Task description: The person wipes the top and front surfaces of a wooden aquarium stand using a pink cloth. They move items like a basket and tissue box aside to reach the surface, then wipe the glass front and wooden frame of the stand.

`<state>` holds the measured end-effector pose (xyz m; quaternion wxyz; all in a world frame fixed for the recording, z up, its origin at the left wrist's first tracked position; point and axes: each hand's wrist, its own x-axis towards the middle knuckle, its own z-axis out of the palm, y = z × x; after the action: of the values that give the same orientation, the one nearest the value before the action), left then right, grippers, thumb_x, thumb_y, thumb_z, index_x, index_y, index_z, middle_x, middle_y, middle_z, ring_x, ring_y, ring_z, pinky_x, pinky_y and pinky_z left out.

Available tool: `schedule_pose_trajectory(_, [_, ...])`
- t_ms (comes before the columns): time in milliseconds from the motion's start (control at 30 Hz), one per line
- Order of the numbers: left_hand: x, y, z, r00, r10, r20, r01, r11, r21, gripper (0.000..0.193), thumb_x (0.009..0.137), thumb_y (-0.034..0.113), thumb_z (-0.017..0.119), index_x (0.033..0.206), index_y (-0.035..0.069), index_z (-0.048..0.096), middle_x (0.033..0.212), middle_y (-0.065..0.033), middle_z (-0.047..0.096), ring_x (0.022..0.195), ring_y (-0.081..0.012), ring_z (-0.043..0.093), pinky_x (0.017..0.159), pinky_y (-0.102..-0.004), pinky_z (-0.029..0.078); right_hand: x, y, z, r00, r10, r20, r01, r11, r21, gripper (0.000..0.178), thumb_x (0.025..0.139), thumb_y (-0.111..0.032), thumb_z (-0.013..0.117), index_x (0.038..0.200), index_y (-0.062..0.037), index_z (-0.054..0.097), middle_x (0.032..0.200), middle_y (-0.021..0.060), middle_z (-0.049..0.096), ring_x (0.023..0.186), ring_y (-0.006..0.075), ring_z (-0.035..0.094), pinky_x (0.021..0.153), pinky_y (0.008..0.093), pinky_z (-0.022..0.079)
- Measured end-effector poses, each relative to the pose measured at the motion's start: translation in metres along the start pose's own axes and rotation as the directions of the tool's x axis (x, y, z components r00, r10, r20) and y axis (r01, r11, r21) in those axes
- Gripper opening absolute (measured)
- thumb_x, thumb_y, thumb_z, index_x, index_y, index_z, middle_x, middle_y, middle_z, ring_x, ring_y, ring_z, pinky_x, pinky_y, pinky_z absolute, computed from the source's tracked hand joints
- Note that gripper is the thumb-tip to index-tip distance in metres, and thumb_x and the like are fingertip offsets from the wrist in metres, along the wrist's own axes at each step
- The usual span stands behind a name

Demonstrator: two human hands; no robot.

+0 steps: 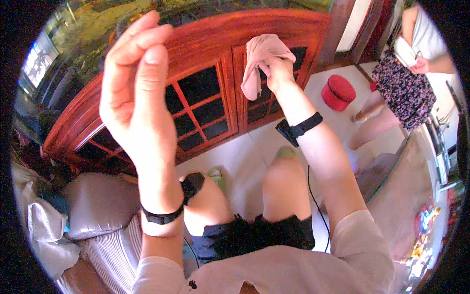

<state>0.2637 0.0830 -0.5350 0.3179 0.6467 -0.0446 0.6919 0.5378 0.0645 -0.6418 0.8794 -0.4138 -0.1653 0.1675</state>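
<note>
My right hand (280,73) is closed round a crumpled pink cloth (268,49), which hangs down past the fingers on its left side. Behind the cloth is a reddish-brown wooden cabinet (226,30) with gridded, dark-paned doors (198,108). My left hand (137,93) is raised at the left, in front of the cabinet. Its fingers are loosely bent and apart from the thumb, with nothing visible in them. Both wrists wear black straps, and the one on the right carries a small black device (288,132).
A round red box (338,92) stands on the pale tiled floor (245,152). At the far right another person in a patterned skirt (405,88) holds a white object (405,53). Grey plastic-wrapped bundles (100,206) lie at the lower left. A black cable (318,208) runs beside my leg.
</note>
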Motion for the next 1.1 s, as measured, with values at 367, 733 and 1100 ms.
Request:
schedule_pose_trajectory(367, [-0.035, -0.075, -0.013, 0.858, -0.482, -0.177, 0.41, 0.851, -0.327, 0.017, 0.096, 0.006, 0.061, 0.11, -0.001, 0.067, 0.118, -0.0113, 0.068, 0.112, -0.016, 0.06, 0.103, -0.029, 0.043, 0.026, 0.122, 0.011, 0.942, -0.12, 0.314, -0.073, 0.838, 0.54, 0.01, 0.098, -0.028, 0.046, 0.1, -0.019, 0.048, 0.075, -0.0027, 0.047, 0.055, 0.0149, 0.046, 0.045, 0.0303, 0.036])
schedule_pose_trajectory(733, [-0.045, -0.135, -0.011, 0.664, -0.716, -0.216, 0.632, 0.691, -0.35, 0.016, 0.096, 0.011, 0.062, 0.109, 0.004, 0.069, 0.106, -0.0027, 0.07, 0.098, -0.0081, 0.061, 0.085, -0.0213, 0.044, 0.036, 0.274, -0.087, 0.984, 0.019, -0.177, 0.074, 0.861, 0.504, 0.023, 0.103, -0.024, 0.045, 0.117, -0.0097, 0.056, 0.091, 0.001, 0.057, 0.084, 0.0168, 0.056, 0.067, 0.0341, 0.048])
schedule_pose_trajectory(1100, [-0.054, -0.166, 0.029, 0.589, -0.805, -0.069, 0.731, 0.567, -0.379, 0.014, 0.097, 0.01, 0.061, 0.107, 0.005, 0.07, 0.099, 0.0022, 0.066, 0.089, -0.004, 0.053, 0.081, -0.02, 0.041, 0.045, 0.226, -0.032, 0.969, -0.247, -0.026, 0.214, 0.775, 0.594, 0.034, 0.102, -0.016, 0.043, 0.135, -0.0109, 0.049, 0.129, 0.007, 0.054, 0.111, 0.0143, 0.057, 0.092, 0.0342, 0.05])
